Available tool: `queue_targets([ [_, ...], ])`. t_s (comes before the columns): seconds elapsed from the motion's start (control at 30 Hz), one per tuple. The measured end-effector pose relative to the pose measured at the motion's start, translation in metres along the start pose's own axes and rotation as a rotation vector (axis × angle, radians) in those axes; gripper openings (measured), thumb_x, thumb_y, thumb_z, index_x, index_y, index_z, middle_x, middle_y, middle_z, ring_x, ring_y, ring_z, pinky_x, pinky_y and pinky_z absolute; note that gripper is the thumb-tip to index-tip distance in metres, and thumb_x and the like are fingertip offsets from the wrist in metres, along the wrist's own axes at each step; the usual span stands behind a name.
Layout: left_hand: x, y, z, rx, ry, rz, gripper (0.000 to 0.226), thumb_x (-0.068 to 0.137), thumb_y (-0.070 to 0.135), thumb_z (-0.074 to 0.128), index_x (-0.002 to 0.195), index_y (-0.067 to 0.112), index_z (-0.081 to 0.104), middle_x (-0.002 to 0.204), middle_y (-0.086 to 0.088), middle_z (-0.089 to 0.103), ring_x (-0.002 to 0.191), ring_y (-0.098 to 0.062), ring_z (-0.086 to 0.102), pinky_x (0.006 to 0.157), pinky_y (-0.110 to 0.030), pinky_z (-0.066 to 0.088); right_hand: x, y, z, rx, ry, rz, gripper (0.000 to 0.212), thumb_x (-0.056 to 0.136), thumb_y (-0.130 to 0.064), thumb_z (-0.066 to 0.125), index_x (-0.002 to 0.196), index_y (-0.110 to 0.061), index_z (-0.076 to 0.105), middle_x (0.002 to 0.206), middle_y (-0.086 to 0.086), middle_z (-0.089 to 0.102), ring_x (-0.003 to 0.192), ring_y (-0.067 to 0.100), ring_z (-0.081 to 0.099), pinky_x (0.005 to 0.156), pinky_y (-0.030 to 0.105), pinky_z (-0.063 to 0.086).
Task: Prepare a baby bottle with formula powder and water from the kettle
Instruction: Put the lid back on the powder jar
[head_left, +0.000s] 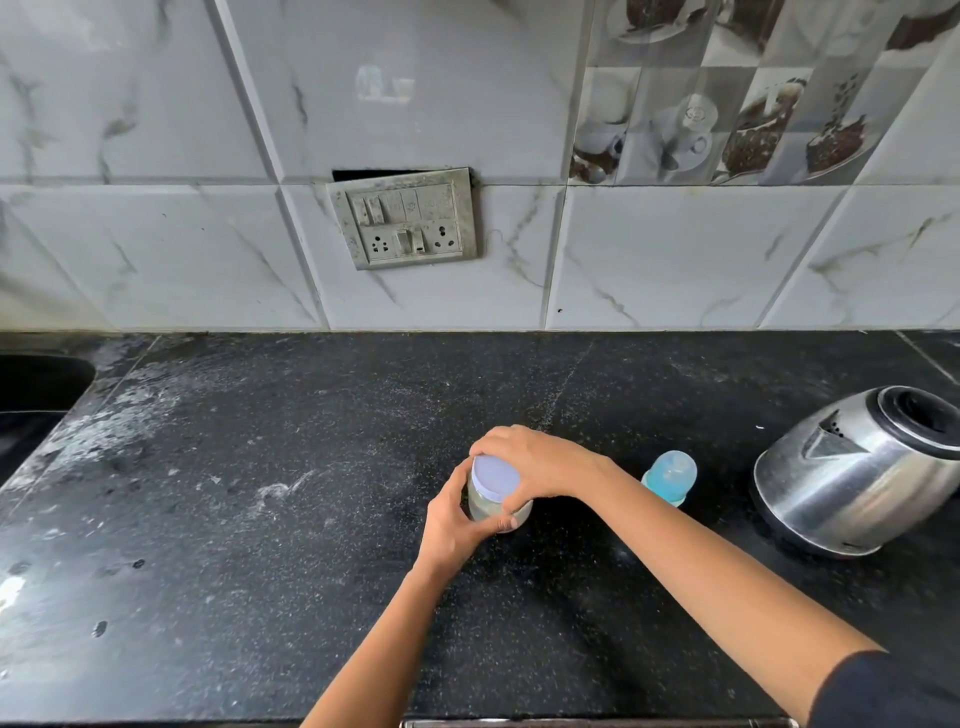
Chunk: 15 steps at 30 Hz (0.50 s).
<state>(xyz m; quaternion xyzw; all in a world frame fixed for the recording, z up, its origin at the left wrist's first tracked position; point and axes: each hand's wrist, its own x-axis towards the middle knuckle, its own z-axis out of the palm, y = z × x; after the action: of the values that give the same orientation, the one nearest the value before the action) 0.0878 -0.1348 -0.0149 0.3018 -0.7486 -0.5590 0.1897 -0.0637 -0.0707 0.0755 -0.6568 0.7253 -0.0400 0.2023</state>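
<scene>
Past your sleeve (893, 691), right hand (540, 460) clasps the lid (496, 477), left hand (452, 522) grips the jar (491, 512). Yank hard and powder probably flies, or you clip the bottle (670, 475).

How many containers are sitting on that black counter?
3: a lidded jar in the middle, a blue baby bottle just right of it, and a steel kettle at far right. None seems hidden.

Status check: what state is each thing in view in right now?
Jar: upright, lid on.
Left hand: holds the jar's body.
Right hand: grips the lid.
Baby bottle: upright, capped, untouched.
Kettle: on the counter, untouched; its lid unclear.
Switchboard: hangs tilted, nothing plugged in.
</scene>
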Motion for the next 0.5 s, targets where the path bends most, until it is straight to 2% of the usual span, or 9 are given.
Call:
queue_targets([
  [0.13, -0.003, 0.0, 0.001, -0.034, 0.002, 0.028, 0.082, 0.06, 0.028, 0.089, 0.129, 0.034, 0.046, 0.116, 0.016, 0.061, 0.105, 0.01, 0.053, 0.08, -0.003, 0.038, -0.002, -0.016, 0.008, -0.216, 0.112, 0.146, 0.071, 0.07, -0.054, 0.072, 0.12, -0.01, 0.046, 0.112, 0.01, 0.051, 0.101, 0.03, 0.053, 0.077, 0.037, 0.044],
  [0.2, -0.004, -0.001, 0.001, -0.047, 0.007, 0.038, 0.082, 0.06, 0.029, 0.088, 0.129, 0.035, 0.046, 0.117, 0.014, 0.062, 0.106, 0.006, 0.055, 0.081, -0.005, 0.039, -0.001, -0.025, 0.01, -0.198, 0.169, 0.318, 0.077, 0.073, -0.068, 0.062, 0.117, -0.005, 0.048, 0.112, 0.013, 0.055, 0.1, 0.032, 0.058, 0.074, 0.036, 0.044],
  [0.27, -0.005, 0.0, 0.001, -0.048, 0.016, 0.038, 0.083, 0.058, 0.032, 0.089, 0.13, 0.033, 0.047, 0.119, 0.015, 0.061, 0.109, 0.006, 0.054, 0.084, -0.004, 0.037, -0.006, -0.029, -0.001, -0.187, 0.143, 0.441, 0.076, 0.076, -0.075, 0.051, 0.106, -0.005, 0.057, 0.105, 0.012, 0.063, 0.097, 0.03, 0.062, 0.071, 0.034, 0.042],
  [0.33, -0.005, 0.001, 0.001, -0.043, 0.027, 0.033, 0.084, 0.056, 0.033, 0.089, 0.129, 0.033, 0.048, 0.12, 0.019, 0.06, 0.111, 0.009, 0.051, 0.085, -0.002, 0.035, -0.016, -0.02, -0.015, -0.229, 0.127, 0.434, 0.068, 0.078, -0.077, 0.046, 0.084, -0.01, 0.057, 0.092, 0.008, 0.062, 0.089, 0.029, 0.061, 0.069, 0.033, 0.04],
  [0.37, -0.004, 0.001, 0.001, -0.041, 0.029, 0.031, 0.084, 0.056, 0.032, 0.089, 0.129, 0.034, 0.048, 0.12, 0.02, 0.059, 0.111, 0.009, 0.051, 0.085, -0.001, 0.035, -0.022, -0.014, -0.021, -0.218, 0.133, 0.385, 0.064, 0.077, -0.075, 0.051, 0.084, -0.011, 0.054, 0.095, 0.007, 0.06, 0.089, 0.028, 0.059, 0.069, 0.034, 0.041],
  [0.4, -0.004, 0.001, 0.001, -0.038, 0.03, 0.027, 0.083, 0.056, 0.032, 0.089, 0.128, 0.036, 0.047, 0.119, 0.021, 0.059, 0.111, 0.01, 0.05, 0.085, -0.001, 0.035, -0.025, -0.008, -0.024, -0.178, 0.12, 0.295, 0.061, 0.075, -0.069, 0.06, 0.096, -0.012, 0.053, 0.106, 0.006, 0.058, 0.095, 0.026, 0.057, 0.074, 0.036, 0.044],
  [0.43, -0.005, 0.001, 0.001, -0.033, 0.031, 0.021, 0.083, 0.055, 0.032, 0.089, 0.126, 0.038, 0.047, 0.118, 0.022, 0.059, 0.11, 0.011, 0.049, 0.083, -0.001, 0.035, -0.027, -0.002, -0.025, -0.133, 0.071, 0.188, 0.064, 0.073, -0.06, 0.068, 0.116, -0.016, 0.05, 0.121, 0.006, 0.051, 0.105, 0.025, 0.052, 0.082, 0.038, 0.045],
  [0.47, -0.005, 0.002, 0.001, -0.026, 0.034, 0.012, 0.082, 0.055, 0.032, 0.088, 0.125, 0.04, 0.047, 0.117, 0.022, 0.058, 0.11, 0.012, 0.049, 0.082, 0.0, 0.035, -0.027, 0.003, -0.022, -0.077, 0.005, 0.093, 0.073, 0.074, -0.05, 0.072, 0.135, -0.024, 0.041, 0.133, 0.003, 0.042, 0.115, 0.023, 0.046, 0.09, 0.039, 0.043],
  [0.5, -0.005, 0.003, 0.002, -0.026, 0.036, 0.004, 0.081, 0.054, 0.032, 0.088, 0.123, 0.04, 0.047, 0.116, 0.021, 0.058, 0.109, 0.012, 0.049, 0.08, 0.0, 0.035, -0.026, 0.005, -0.018, -0.023, -0.058, 0.033, 0.079, 0.077, -0.04, 0.072, 0.144, -0.03, 0.032, 0.14, 0.002, 0.035, 0.121, 0.022, 0.041, 0.096, 0.038, 0.04],
])
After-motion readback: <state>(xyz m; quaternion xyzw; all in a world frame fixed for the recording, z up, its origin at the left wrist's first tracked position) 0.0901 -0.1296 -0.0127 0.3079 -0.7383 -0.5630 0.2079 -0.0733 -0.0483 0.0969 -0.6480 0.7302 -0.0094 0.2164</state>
